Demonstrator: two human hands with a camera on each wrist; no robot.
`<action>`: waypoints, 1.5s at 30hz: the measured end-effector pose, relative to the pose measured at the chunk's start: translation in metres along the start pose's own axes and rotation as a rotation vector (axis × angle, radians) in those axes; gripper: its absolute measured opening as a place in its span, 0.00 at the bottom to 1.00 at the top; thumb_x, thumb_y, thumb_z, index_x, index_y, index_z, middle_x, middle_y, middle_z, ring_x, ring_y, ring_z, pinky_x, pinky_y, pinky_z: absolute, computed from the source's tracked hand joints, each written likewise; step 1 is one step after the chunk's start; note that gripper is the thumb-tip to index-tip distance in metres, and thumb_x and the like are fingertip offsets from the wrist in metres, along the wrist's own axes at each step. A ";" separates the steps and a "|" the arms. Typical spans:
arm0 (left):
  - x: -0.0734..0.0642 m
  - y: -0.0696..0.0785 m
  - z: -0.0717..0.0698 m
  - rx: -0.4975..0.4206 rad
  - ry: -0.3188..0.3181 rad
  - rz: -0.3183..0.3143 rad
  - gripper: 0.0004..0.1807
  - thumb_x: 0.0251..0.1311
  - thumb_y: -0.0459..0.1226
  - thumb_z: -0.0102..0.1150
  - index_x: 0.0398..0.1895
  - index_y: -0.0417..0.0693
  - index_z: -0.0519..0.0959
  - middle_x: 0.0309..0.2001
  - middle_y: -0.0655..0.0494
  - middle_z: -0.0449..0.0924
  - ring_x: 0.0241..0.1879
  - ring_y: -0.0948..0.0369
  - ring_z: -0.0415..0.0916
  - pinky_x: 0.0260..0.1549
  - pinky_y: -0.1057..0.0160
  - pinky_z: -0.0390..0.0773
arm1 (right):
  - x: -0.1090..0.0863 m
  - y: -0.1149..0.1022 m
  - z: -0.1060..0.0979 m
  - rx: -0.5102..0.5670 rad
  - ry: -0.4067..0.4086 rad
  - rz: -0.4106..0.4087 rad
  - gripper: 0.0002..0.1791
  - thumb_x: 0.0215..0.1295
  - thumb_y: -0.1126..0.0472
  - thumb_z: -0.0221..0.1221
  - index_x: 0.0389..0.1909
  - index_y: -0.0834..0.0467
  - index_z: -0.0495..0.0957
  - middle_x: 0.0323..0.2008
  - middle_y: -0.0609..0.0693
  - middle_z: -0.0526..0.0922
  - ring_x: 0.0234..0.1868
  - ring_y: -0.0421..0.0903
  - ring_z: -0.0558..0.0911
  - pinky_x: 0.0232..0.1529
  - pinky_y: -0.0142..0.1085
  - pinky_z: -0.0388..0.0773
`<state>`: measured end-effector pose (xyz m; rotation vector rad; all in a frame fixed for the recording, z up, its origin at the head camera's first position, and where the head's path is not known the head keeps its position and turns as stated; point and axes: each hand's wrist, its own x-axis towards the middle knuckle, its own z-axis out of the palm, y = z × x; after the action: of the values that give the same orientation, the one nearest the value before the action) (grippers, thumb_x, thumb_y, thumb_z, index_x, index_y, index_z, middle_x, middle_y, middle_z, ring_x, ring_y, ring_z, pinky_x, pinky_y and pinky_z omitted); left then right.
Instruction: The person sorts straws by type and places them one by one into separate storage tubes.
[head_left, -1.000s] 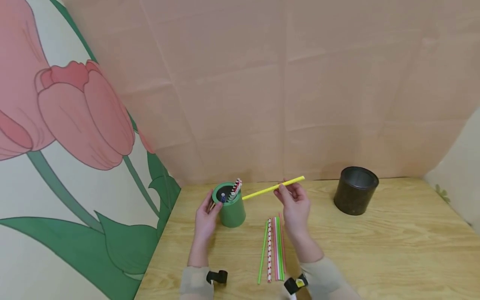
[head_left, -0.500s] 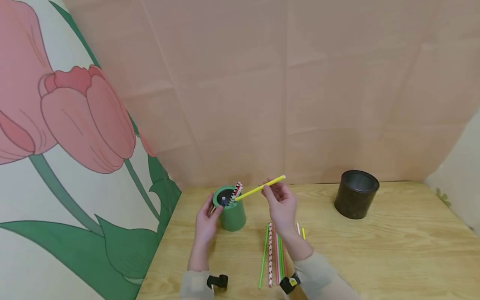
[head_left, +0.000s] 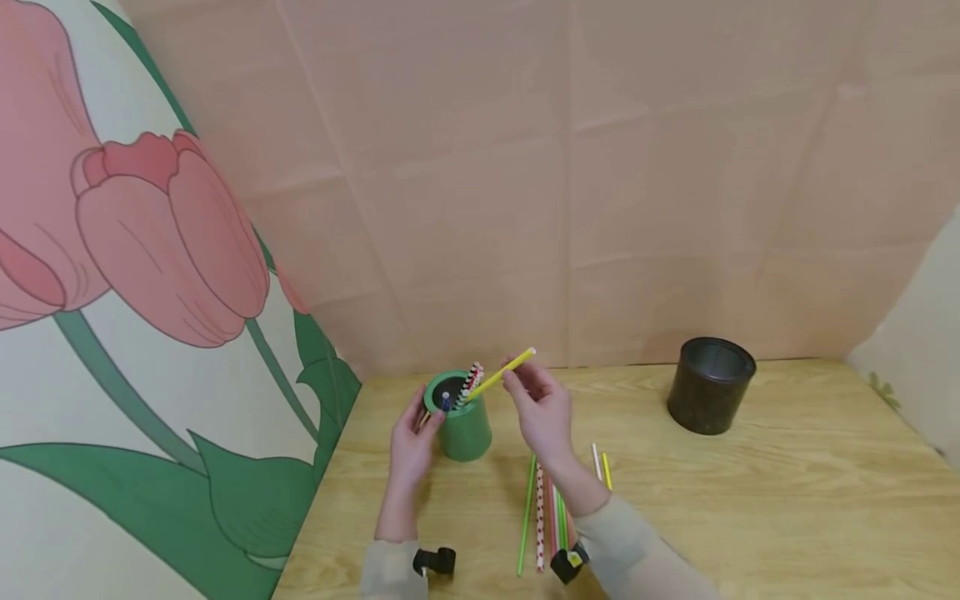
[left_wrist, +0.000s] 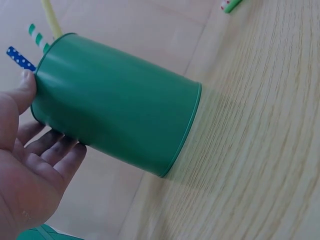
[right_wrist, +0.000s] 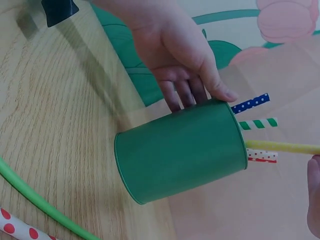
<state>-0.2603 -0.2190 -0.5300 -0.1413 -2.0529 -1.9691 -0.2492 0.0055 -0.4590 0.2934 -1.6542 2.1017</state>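
A green can [head_left: 465, 437] stands upright on the table with several patterned paper straws [head_left: 472, 379] poking out of its mouth. My left hand [head_left: 411, 450] holds it from the left, thumb at the rim and fingers against the side, as the left wrist view also shows. From the right, my right hand [head_left: 543, 417] pinches a yellow straw [head_left: 517, 361] near its upper end. That straw slants down to the left, its lower end inside the can's mouth. In the right wrist view a blue dotted straw [right_wrist: 251, 103] and a green-striped straw [right_wrist: 260, 123] stick out beside it.
Several loose straws [head_left: 540, 525] lie on the wooden table [head_left: 810, 483] below my right hand, partly hidden by the forearm. A white straw [head_left: 596, 461] and another yellow one show right of it. A black can [head_left: 711, 387] stands farther right, before the pinkish backdrop [head_left: 600, 208].
My right hand has moved left with the yellow straw, whose lower end has gone from beside the green can into its mouth. My left hand stays on the can.
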 end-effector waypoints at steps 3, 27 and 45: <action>0.000 0.001 0.000 0.006 0.000 0.001 0.38 0.74 0.36 0.66 0.82 0.38 0.63 0.81 0.40 0.61 0.80 0.43 0.60 0.75 0.53 0.67 | 0.001 0.000 0.002 -0.012 -0.018 -0.001 0.13 0.74 0.66 0.67 0.56 0.62 0.87 0.51 0.58 0.90 0.44 0.45 0.89 0.51 0.37 0.89; -0.001 0.003 0.001 0.019 0.011 -0.023 0.38 0.75 0.37 0.66 0.82 0.40 0.63 0.81 0.45 0.63 0.79 0.47 0.61 0.75 0.54 0.67 | 0.001 0.005 0.007 -0.146 -0.165 0.136 0.27 0.71 0.71 0.68 0.70 0.65 0.77 0.62 0.60 0.85 0.60 0.58 0.86 0.59 0.38 0.85; 0.001 0.002 -0.001 0.010 0.000 -0.027 0.37 0.75 0.38 0.65 0.83 0.43 0.64 0.81 0.44 0.61 0.80 0.47 0.60 0.75 0.54 0.67 | 0.004 0.008 -0.009 -0.177 -0.103 0.147 0.21 0.73 0.65 0.69 0.65 0.60 0.83 0.58 0.55 0.87 0.57 0.51 0.86 0.58 0.34 0.85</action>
<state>-0.2607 -0.2198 -0.5275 -0.1127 -2.0750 -1.9742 -0.2555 0.0136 -0.4671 0.2332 -1.9625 2.0563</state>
